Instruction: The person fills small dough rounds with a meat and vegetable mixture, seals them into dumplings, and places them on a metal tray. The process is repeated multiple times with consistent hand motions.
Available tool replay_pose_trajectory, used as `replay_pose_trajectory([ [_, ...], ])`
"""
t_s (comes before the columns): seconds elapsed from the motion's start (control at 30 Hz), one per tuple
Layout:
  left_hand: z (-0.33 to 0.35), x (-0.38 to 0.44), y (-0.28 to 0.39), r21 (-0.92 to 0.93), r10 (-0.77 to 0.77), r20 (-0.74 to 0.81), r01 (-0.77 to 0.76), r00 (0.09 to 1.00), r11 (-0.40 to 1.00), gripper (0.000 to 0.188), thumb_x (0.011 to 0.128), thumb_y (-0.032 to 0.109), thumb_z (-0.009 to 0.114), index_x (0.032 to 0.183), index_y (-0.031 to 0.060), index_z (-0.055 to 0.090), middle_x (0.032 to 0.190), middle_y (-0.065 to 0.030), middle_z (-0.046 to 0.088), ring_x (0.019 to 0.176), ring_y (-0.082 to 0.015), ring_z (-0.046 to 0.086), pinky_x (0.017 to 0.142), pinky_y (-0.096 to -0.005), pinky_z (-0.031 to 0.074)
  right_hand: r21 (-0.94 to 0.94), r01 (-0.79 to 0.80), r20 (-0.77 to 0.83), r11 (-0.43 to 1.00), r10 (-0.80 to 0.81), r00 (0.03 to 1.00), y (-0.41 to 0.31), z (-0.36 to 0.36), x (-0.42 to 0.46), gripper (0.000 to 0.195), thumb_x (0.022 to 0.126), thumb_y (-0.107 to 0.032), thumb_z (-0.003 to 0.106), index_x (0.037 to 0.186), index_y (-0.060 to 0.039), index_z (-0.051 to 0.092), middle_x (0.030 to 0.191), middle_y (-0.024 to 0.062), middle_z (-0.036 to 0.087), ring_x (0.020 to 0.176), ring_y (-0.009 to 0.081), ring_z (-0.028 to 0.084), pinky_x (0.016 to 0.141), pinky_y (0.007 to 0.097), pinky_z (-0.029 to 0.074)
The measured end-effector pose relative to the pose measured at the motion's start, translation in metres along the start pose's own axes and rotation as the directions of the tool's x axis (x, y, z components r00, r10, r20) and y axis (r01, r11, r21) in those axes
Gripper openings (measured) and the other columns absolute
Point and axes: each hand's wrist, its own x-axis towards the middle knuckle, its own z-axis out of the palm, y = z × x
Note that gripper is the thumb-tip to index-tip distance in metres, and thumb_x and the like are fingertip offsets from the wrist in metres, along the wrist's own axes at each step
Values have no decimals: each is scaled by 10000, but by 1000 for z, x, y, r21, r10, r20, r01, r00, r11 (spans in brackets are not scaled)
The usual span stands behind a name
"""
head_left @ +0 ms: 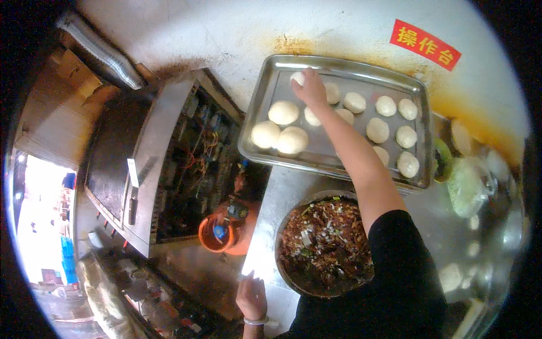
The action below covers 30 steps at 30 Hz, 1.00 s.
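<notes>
My right hand (311, 87) reaches across to the upper left of a steel tray (313, 163). Its fingers are around a small white dough ball (297, 78). More pale dough balls (355, 103) sit in the tray, partly hidden by my forearm. Three larger ones (283, 112) lie together on its left side. Below the tray, a round metal bowl (283, 271) holds a dark chopped filling (326, 241) with white and green bits. My left hand (253, 296), with a pale bangle at the wrist, is by the worktop's left edge, its fingers bent; whether they hold anything is unclear.
The steel worktop (292, 182) carries tray and bowl. Right of the tray lies a clear plastic bag (465, 186). To the left stand a metal cabinet (148, 169) with exposed wiring and an orange bucket (230, 229). A red sign (424, 45) marks the stained wall behind.
</notes>
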Motion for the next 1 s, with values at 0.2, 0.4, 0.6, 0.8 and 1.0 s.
replay_pose_trajectory([
  [0.2,44,-16,-61,-50,-137,124,144,983,988,192,754,57,599,944,31,611,782,-103,626,680,-233,599,615,-310,480,-349,155,56,924,-144,988,39,23,31,484,782,-304,576,1216,-120,463,1283,164,414,1143,321,432,956,366,351],
  [0.4,83,-49,-62,280,-25,424,-105,905,954,679,713,126,617,1310,71,297,1378,-155,266,1266,-351,266,994,-561,204,426,241,-169,872,-184,968,9,-133,-106,247,795,-187,600,1013,-71,603,1059,121,580,991,233,538,869,312,408],
  [0.6,126,-92,-83,-100,399,502,-406,767,908,466,715,115,581,1157,44,451,1152,-201,450,1082,-406,392,965,-542,263,550,-138,-288,823,343,894,66,-258,-341,171,863,-155,513,900,-7,592,843,70,598,771,135,557,700,265,456],
  [0.8,172,-131,-74,-165,594,376,-579,711,798,253,770,187,597,981,51,562,972,-183,556,911,-389,494,827,-566,365,612,-687,-11,391,873,487,41,-277,-529,224,869,-232,487,869,-38,597,731,27,574,658,96,524,608,245,446],
  [1.0,199,-143,-54,-123,493,415,-490,765,863,407,791,207,577,1133,11,473,1127,-228,476,1025,-396,439,879,-481,332,632,-724,592,-275,775,223,58,-201,-680,378,904,-356,391,934,-24,570,783,89,583,710,183,567,666,325,490],
])
